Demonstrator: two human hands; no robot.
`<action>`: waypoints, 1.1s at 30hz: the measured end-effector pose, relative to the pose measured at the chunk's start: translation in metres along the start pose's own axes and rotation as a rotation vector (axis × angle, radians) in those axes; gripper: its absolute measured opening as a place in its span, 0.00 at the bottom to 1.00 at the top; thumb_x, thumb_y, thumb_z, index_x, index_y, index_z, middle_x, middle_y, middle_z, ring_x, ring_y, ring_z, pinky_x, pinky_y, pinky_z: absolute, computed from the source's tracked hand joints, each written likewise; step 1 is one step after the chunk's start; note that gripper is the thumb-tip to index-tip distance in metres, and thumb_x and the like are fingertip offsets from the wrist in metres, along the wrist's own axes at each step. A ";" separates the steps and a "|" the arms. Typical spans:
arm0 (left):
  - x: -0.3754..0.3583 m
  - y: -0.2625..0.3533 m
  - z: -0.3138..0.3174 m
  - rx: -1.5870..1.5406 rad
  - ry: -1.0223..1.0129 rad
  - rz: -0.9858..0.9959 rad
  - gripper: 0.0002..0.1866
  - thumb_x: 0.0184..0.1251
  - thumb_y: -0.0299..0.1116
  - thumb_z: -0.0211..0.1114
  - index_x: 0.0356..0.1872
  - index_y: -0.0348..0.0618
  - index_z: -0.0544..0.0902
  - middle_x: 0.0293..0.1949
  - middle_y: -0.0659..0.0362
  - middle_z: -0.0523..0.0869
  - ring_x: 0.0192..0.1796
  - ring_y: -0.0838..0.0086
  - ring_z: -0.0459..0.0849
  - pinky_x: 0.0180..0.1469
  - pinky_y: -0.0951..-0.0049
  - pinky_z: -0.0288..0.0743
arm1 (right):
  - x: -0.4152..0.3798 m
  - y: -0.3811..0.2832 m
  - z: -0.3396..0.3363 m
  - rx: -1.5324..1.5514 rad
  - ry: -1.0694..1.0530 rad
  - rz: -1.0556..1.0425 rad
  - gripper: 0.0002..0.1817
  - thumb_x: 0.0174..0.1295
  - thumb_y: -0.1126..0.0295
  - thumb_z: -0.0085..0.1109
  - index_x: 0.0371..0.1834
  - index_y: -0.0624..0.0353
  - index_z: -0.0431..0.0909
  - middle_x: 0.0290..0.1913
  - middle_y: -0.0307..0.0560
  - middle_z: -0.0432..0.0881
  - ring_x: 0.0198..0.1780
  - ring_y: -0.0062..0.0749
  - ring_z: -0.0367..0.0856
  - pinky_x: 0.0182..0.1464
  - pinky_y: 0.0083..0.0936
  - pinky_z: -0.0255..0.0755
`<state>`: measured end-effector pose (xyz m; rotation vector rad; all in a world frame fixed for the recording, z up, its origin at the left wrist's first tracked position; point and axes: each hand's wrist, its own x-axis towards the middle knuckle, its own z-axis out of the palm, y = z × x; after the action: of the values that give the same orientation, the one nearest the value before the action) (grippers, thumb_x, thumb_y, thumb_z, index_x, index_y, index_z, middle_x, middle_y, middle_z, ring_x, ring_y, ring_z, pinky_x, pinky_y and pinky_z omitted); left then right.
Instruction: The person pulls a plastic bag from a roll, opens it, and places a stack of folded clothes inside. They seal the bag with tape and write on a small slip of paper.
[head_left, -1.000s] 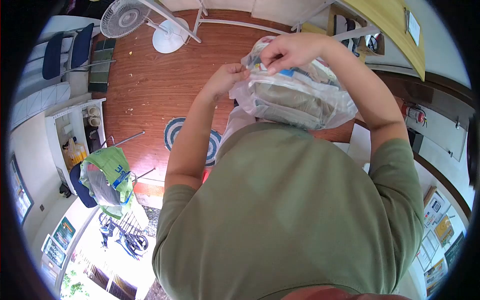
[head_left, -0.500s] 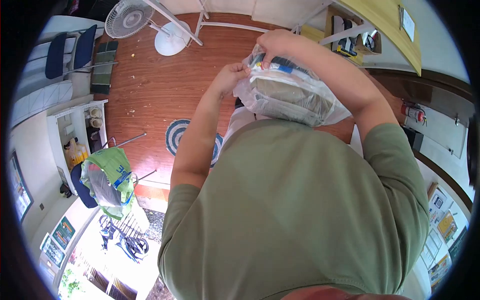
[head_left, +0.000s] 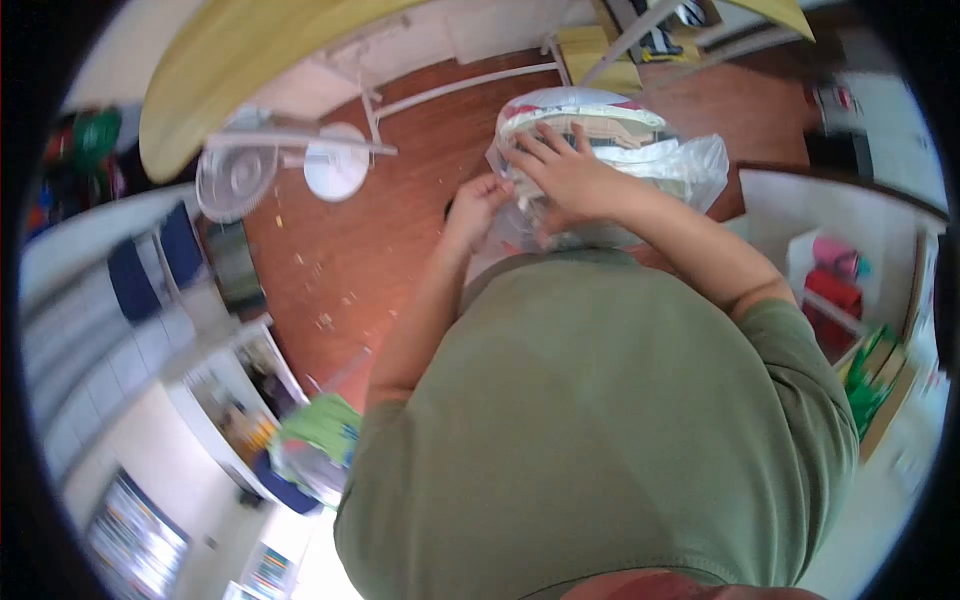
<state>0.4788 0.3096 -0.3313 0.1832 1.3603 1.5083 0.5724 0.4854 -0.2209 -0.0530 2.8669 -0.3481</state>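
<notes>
Two hands raised at upper centre of frame, both on clear plastic bag [head_left: 690,165] of folded goods, held just above chest. Right hand [head_left: 570,175] laid flat over bag's front, fingers spread, palm pressing, not clenched. Left hand [head_left: 480,200] at bag's left edge, fingers pinched shut on plastic. Forearms bent upward from green shirt [head_left: 600,420]. White fan [head_left: 240,175] on wooden floor [head_left: 400,200], upper left.
</notes>
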 end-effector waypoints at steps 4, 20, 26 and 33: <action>0.015 0.041 -0.030 0.441 -0.104 -0.086 0.10 0.72 0.36 0.63 0.37 0.39 0.84 0.33 0.63 0.85 0.37 0.78 0.80 0.43 0.78 0.72 | -0.059 -0.012 -0.019 0.323 0.461 0.380 0.34 0.52 0.62 0.73 0.63 0.57 0.72 0.67 0.56 0.68 0.69 0.52 0.66 0.69 0.50 0.59; 0.132 0.057 0.017 1.136 -0.727 0.515 0.30 0.74 0.53 0.52 0.71 0.52 0.68 0.69 0.44 0.67 0.69 0.49 0.65 0.71 0.49 0.53 | -0.096 -0.131 0.210 2.152 1.570 1.244 0.50 0.56 0.28 0.49 0.73 0.55 0.59 0.69 0.47 0.70 0.67 0.41 0.71 0.68 0.43 0.68; 0.308 -0.016 -0.042 0.938 -0.538 0.245 0.28 0.78 0.52 0.45 0.56 0.38 0.82 0.53 0.49 0.84 0.55 0.58 0.81 0.60 0.58 0.69 | -0.142 -0.164 0.273 2.223 1.704 1.311 0.50 0.60 0.26 0.44 0.75 0.53 0.59 0.66 0.48 0.73 0.64 0.43 0.74 0.66 0.43 0.69; 0.356 -0.124 -0.053 0.073 -0.610 -1.056 0.47 0.69 0.72 0.37 0.72 0.40 0.64 0.70 0.50 0.70 0.70 0.58 0.69 0.70 0.58 0.64 | -0.150 -0.147 0.292 2.106 1.844 1.429 0.48 0.64 0.27 0.38 0.78 0.52 0.53 0.73 0.47 0.65 0.71 0.45 0.65 0.72 0.41 0.60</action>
<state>0.3568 0.5178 -0.6262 -0.0428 0.7764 0.4448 0.7925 0.2849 -0.4233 -1.4500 -0.0033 1.4753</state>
